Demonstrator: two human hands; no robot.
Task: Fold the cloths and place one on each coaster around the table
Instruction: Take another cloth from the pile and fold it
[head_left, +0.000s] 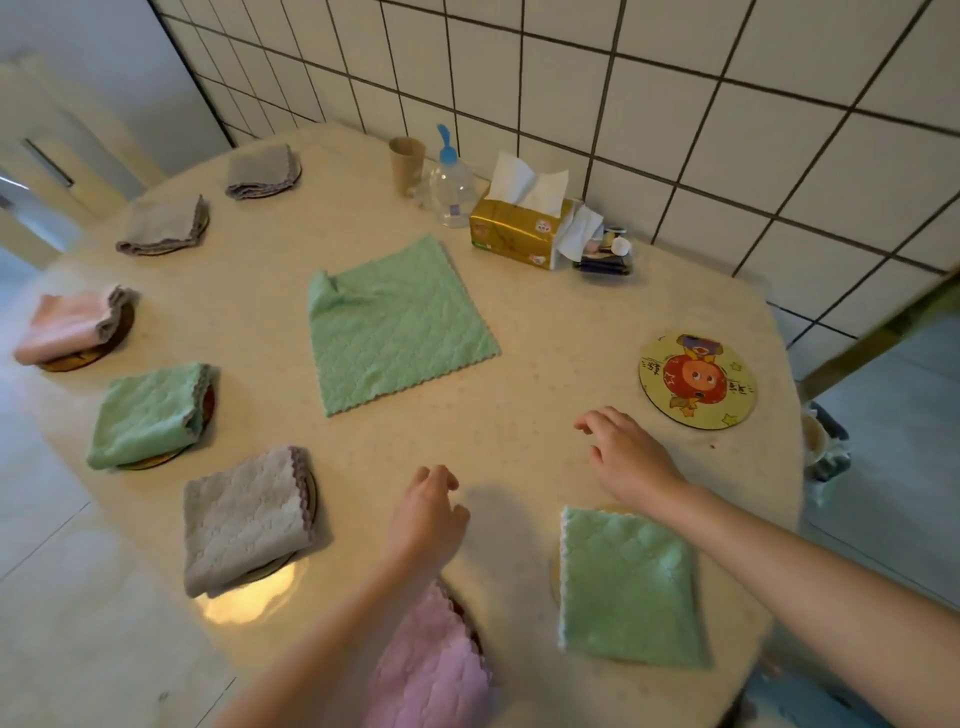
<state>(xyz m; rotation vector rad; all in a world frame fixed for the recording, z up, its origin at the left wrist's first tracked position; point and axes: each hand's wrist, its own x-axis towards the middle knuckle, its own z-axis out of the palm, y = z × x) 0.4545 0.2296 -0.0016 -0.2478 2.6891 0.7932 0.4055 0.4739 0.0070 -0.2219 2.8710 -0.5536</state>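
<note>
A round cream bench (545, 332) with a faint speckled top fills the middle of the room. Behind it rises a wall (675, 93) of white square tiles with dark grout, meeting a plain pale wall (93, 57) at the far left corner. Left of the bench stands a cream cabinet (57, 150). The floor (78, 623) around the bench is pale glossy tile. Soft light leaves a bright glare (249, 597) on the bench's near left edge.
</note>
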